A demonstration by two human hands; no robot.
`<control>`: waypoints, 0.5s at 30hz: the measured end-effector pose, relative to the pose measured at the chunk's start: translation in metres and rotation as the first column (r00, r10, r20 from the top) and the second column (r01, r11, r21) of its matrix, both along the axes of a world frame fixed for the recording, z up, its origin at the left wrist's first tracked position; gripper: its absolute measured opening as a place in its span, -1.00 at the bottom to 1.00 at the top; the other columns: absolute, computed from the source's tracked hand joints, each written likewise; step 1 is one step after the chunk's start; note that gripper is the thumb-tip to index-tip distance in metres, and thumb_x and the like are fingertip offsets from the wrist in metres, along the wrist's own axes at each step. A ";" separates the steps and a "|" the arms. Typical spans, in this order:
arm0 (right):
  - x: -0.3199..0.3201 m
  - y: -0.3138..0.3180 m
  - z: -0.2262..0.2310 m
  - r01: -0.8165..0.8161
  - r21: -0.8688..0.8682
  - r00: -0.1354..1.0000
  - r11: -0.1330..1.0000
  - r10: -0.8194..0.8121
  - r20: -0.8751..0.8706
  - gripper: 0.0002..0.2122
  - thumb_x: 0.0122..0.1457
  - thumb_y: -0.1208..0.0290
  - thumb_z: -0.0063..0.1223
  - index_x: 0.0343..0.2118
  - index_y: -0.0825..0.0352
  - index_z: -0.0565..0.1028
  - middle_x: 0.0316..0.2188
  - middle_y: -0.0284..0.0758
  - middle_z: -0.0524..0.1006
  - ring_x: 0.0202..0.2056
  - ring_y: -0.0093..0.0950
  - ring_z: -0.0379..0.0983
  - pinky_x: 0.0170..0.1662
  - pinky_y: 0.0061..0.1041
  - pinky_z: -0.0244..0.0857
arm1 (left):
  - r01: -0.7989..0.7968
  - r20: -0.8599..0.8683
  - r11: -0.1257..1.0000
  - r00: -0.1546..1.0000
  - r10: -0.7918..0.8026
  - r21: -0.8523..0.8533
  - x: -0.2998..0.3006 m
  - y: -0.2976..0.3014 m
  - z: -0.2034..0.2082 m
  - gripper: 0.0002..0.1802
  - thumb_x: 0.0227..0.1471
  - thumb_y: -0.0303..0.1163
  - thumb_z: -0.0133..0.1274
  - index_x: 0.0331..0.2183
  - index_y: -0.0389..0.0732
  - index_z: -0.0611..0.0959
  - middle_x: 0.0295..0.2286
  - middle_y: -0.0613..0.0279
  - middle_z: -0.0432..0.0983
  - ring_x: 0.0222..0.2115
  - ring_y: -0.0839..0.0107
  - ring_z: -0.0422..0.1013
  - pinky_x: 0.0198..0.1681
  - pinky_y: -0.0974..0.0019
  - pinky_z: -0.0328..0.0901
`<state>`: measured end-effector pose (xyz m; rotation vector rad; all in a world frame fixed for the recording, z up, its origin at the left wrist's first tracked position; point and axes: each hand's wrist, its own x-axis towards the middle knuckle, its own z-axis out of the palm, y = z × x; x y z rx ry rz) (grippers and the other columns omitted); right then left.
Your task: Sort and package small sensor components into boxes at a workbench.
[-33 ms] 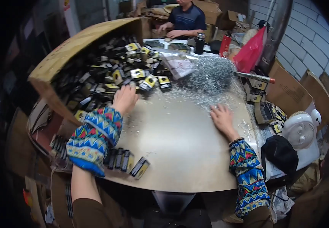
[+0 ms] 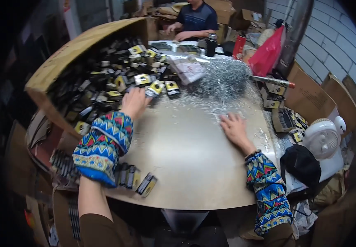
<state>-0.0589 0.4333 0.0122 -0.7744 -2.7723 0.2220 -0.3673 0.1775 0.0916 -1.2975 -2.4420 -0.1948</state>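
Observation:
My left hand (image 2: 135, 103) reaches to the near edge of a heap of small black, yellow and white boxes (image 2: 143, 79). Its fingers are extended, and the fingertips meet a yellow-faced box (image 2: 156, 87); no firm hold on it shows. On the right half of the metal-coloured tabletop (image 2: 186, 152), my right hand (image 2: 234, 128) rests palm down with fingers apart. A few loose silver pins lie by its fingertips, in front of a big mound of thin silver pins (image 2: 223, 80). Several black boxes with yellow ends (image 2: 146, 185) stand near the front edge, beside my left sleeve.
A wooden bin wall (image 2: 42, 82) curves around the heap at left. A white packet (image 2: 187, 70) lies between heap and pins. On the right are a rod (image 2: 273, 81), a white fan (image 2: 322, 138) and a black cap (image 2: 302, 164). Another person (image 2: 196, 20) sits across the table.
My left hand has edged a little toward the boxes, fingertips now at a yellow-faced one. The right hand stays on the tabletop. The whole view has shifted slightly.

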 end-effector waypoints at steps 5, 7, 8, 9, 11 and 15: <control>0.021 -0.059 -0.001 -0.252 -0.030 0.968 0.967 0.252 -0.008 -0.62 0.28 0.09 -0.11 0.14 -0.02 0.39 0.25 -0.23 0.19 0.27 0.03 -0.03 0.23 0.27 -0.24 | -0.076 -0.061 0.993 0.996 0.070 -0.092 -0.026 0.075 -0.013 -0.44 -0.14 -0.10 0.25 -0.15 -0.23 0.51 -0.25 -0.05 0.52 -0.09 0.03 0.37 -0.08 0.04 0.34; 0.035 -0.071 0.006 -0.360 -0.004 0.933 0.933 0.360 0.002 -0.62 0.28 0.10 -0.09 0.14 0.00 0.39 0.25 -0.23 0.21 0.27 0.02 -0.03 0.23 0.25 -0.21 | -0.119 -0.092 0.986 0.990 0.108 -0.119 -0.028 0.090 -0.013 -0.47 -0.21 -0.25 0.27 -0.16 -0.20 0.50 -0.29 0.00 0.56 -0.11 0.05 0.41 -0.15 0.08 0.38; 0.033 -0.064 0.005 -0.351 -0.013 0.936 0.936 0.351 0.003 -0.62 0.28 0.10 -0.09 0.14 0.00 0.39 0.25 -0.23 0.21 0.27 0.02 -0.03 0.23 0.25 -0.21 | -0.144 -0.078 0.973 0.988 0.132 -0.180 -0.031 0.091 -0.010 -0.41 -0.26 -0.29 0.25 -0.11 -0.18 0.47 -0.31 -0.02 0.55 -0.14 0.04 0.42 -0.16 0.08 0.39; 0.031 -0.049 0.007 -0.304 -0.002 0.952 0.953 0.304 0.012 -0.62 0.27 0.11 -0.09 0.13 0.01 0.39 0.23 -0.22 0.23 0.27 0.03 -0.02 0.22 0.24 -0.17 | -0.142 -0.064 0.978 0.989 0.134 -0.152 -0.031 0.092 -0.005 -0.35 -0.24 -0.30 0.23 -0.04 -0.20 0.41 -0.28 -0.10 0.53 -0.14 0.01 0.42 -0.14 0.06 0.39; 0.039 -0.040 0.002 -0.246 0.003 0.969 0.969 0.246 0.030 -0.62 0.27 0.12 -0.08 0.13 0.03 0.39 0.22 -0.21 0.25 0.27 0.03 -0.02 0.21 0.22 -0.13 | -0.070 0.146 0.995 0.987 0.060 0.066 -0.018 0.087 0.019 -0.26 -0.26 -0.32 0.22 0.01 -0.28 0.34 -0.22 -0.17 0.49 -0.15 -0.04 0.41 -0.12 0.03 0.37; 0.050 -0.056 0.006 -0.389 0.178 0.916 0.904 0.401 -0.032 -0.62 0.23 0.21 0.00 0.11 0.10 0.41 0.16 -0.19 0.33 0.17 -0.02 0.18 0.15 0.06 0.06 | -0.056 0.686 0.964 0.713 -0.143 0.259 0.027 0.066 0.052 -0.25 -0.29 -0.30 0.28 -0.06 -0.42 0.35 -0.27 -0.09 0.47 -0.31 0.07 0.45 -0.14 0.21 0.35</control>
